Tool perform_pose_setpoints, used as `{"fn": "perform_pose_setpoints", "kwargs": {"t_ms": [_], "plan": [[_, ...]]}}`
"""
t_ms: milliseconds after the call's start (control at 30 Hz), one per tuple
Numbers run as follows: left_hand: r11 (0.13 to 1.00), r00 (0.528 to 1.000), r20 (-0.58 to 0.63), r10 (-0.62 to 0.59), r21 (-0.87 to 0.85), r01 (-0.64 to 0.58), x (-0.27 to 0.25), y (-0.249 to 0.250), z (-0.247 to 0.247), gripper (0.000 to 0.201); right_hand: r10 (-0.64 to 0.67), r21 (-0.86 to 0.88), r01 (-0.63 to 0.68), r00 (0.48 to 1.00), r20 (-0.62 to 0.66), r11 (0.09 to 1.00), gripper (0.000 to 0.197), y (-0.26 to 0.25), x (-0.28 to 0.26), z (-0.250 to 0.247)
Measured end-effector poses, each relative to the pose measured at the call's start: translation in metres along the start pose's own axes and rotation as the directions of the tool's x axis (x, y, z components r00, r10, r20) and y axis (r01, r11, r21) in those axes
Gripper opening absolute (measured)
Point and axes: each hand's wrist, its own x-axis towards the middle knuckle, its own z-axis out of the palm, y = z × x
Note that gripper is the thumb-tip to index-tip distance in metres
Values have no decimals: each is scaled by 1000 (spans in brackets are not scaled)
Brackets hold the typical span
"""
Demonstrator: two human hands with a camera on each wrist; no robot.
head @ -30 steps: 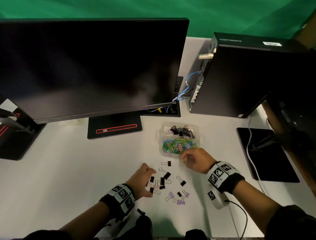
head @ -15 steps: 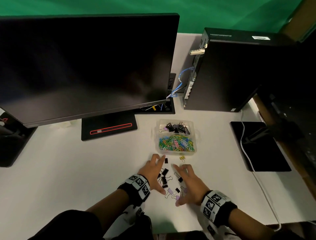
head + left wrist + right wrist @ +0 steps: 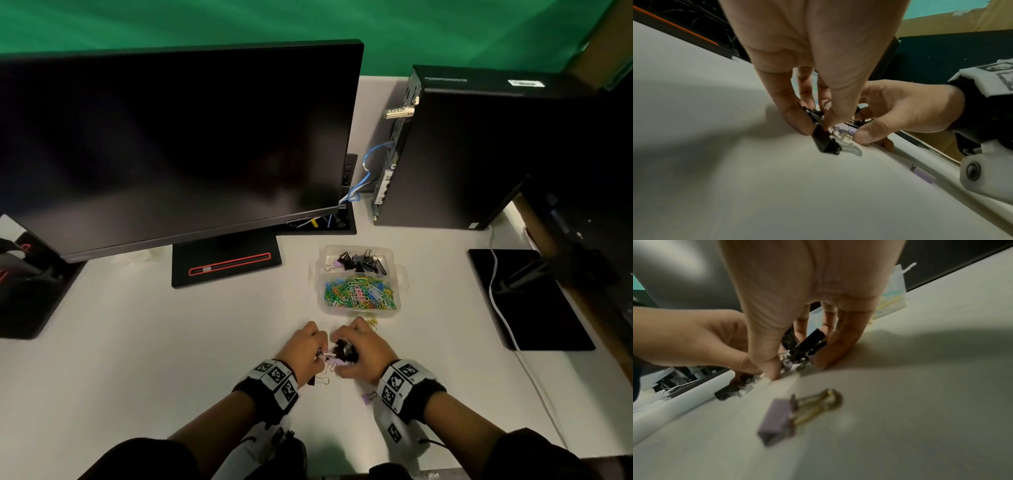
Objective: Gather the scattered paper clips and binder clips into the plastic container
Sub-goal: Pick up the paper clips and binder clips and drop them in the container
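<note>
Hands meet over a small heap of binder clips (image 3: 342,353) on the white desk (image 3: 154,359), just in front of the plastic container (image 3: 399,270). Left hand (image 3: 305,349) has fingers curled down w/ tips at the desk; in the left wrist view its thumb and fingers pinch black clips, and one black clip (image 3: 826,143) pokes out below the fingertips, touching the desk. Right hand (image 3: 363,353) is cupped from the other side, fingers bent round several black clips (image 3: 809,344), thumb tip down on the desk. Heap between the palms is mostly black, w/ a bit of purple and wire handles showing; exact count can't be told.

One purple clip (image 3: 781,418) w/ gold wire handles lies loose on the desk, near the right wrist and apart from the heap. A few wire handles (image 3: 322,380) stick out by the left wrist. A small yellow paper clip (image 3: 372,322) sits between the right hand and the container's near wall.

Container has 2 sections: far one holds black binder clips plus a purple one, near one is packed w/ coloured paper clips (image 3: 359,294).

Behind: dark monitor (image 3: 171,144) on a black stand w/ a red line, black PC tower (image 3: 479,154) at right w/ blue cables, black pad (image 3: 534,308) w/ a white cable across it.
</note>
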Motion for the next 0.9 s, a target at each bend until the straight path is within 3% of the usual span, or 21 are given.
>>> {"fn": "perform_pose_setpoints", "kwargs": {"t_ms": [167, 300, 433, 500, 633, 900], "plan": [[999, 999, -12, -31, -16, 31, 1, -8, -4, 16, 61, -201, -48, 996, 58, 978, 22, -7, 9, -5], [999, 1000, -10, -13, -44, 12, 4, -13, -9, 13, 93, -175, -81, 994, 58, 981, 10, -8, 9, -11], [995, 1000, 2, 26, -98, -26, 9, -18, -15, 10, 86, -65, -87, 996, -23, 994, 37, 0, 6, -16], [993, 999, 9, 52, -111, -51, 12, -18, -21, 11, 75, -11, -76, 995, -66, 997, 41, 2, 3, -22], [984, 996, -37, 76, -161, -81, 21, -5, -49, 8, 82, 76, -72, 987, -136, 994, 39, 11, -3, -36], [967, 979, -201, 29, -242, -79, 84, 30, -104, 12, 126, 154, -108, 986, -112, 982, 33, 19, -12, -44]]}}
